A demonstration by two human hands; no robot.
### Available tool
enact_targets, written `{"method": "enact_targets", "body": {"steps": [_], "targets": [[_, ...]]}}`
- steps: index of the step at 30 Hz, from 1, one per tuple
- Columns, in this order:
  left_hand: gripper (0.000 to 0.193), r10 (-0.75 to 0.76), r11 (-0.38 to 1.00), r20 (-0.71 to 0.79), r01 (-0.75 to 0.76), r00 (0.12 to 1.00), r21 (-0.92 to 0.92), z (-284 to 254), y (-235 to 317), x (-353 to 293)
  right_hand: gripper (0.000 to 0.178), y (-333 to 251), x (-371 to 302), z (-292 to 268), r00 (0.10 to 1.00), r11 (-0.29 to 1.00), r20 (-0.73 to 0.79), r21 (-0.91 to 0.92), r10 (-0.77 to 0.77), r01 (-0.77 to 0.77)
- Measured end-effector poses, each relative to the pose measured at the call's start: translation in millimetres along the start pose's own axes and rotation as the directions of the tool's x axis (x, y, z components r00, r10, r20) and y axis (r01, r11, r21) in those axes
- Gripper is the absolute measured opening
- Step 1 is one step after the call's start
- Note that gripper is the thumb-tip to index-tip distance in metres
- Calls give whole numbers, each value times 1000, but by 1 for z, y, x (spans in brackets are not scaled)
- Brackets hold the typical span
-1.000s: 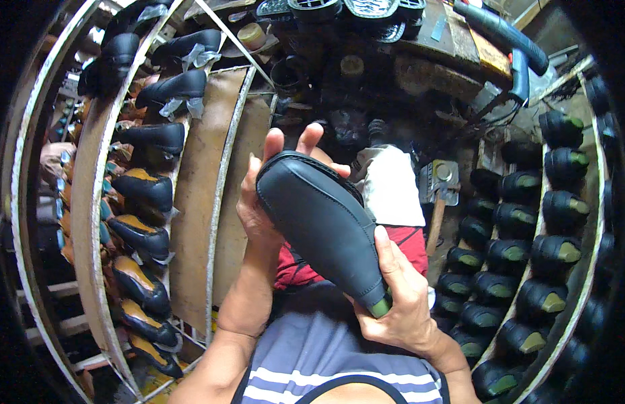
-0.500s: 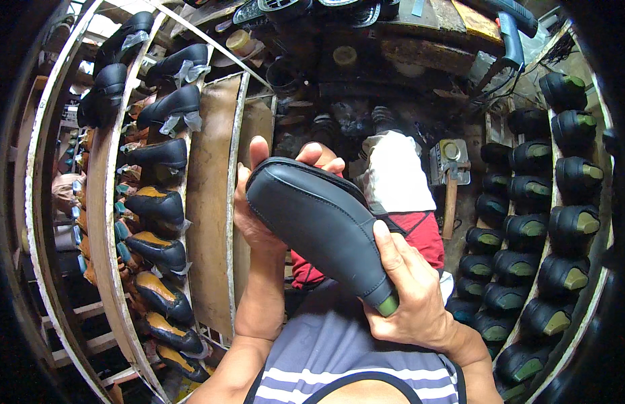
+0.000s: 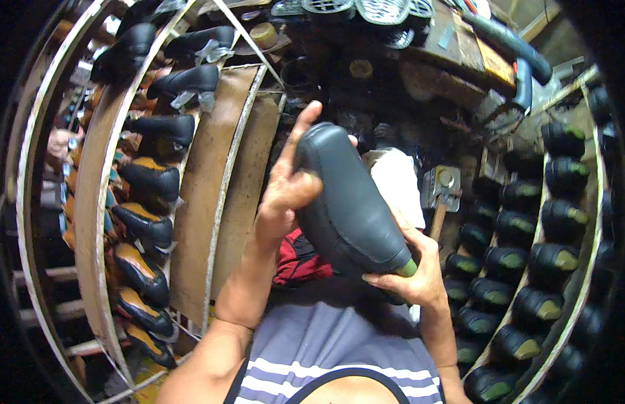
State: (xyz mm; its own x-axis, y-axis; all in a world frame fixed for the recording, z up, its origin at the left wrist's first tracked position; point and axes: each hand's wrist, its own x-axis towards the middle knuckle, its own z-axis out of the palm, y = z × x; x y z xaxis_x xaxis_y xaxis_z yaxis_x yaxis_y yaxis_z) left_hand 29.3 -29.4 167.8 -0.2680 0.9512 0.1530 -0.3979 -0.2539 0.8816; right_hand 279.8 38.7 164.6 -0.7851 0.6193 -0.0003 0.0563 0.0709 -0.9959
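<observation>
A black leather shoe (image 3: 356, 195) with a stitched seam is held tilted in front of my chest, toe up and away. A green last (image 3: 408, 268) shows at its heel end. My right hand (image 3: 420, 273) wraps round the heel, its thumb across the near side. At the toe, my left hand (image 3: 292, 182) supports the shoe from behind and the left. One finger points up past the toe and the thumb, blurred, lies at the shoe's left side. Another fingertip shows beyond the shoe's right edge; the remaining left fingers are hidden.
On the left, a rack (image 3: 97, 168) carries several black shoes, some with tan soles showing. Another rack (image 3: 538, 242) on the right holds rows of black shoes on green lasts. A hammer (image 3: 439, 219) rests on a tin (image 3: 441, 183) ahead. Beyond is a cluttered bench (image 3: 454, 54).
The shoe has turned more upright and moved slightly right. My left hand has shifted from cupping the toe to its left side, one finger stretched up. My right hand still grips the heel.
</observation>
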Motion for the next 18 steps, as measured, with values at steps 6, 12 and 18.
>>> {"method": "enact_targets", "body": {"steps": [6, 12, 18], "targets": [[83, -41, 914, -106, 80, 993, 397, 7, 12, 10, 89, 14, 8, -5, 958, 922, -8, 273, 287, -274], [78, -12, 907, -103, 54, 995, 419, -4, 6, 8, 99, 5, 15, -10, 941, 908, 75, 246, 330, -338], [82, 91, 845, -128, -9, 988, 535, -6, -4, 10, 104, 9, 22, 3, 916, 895, -56, 245, 397, -373]]}}
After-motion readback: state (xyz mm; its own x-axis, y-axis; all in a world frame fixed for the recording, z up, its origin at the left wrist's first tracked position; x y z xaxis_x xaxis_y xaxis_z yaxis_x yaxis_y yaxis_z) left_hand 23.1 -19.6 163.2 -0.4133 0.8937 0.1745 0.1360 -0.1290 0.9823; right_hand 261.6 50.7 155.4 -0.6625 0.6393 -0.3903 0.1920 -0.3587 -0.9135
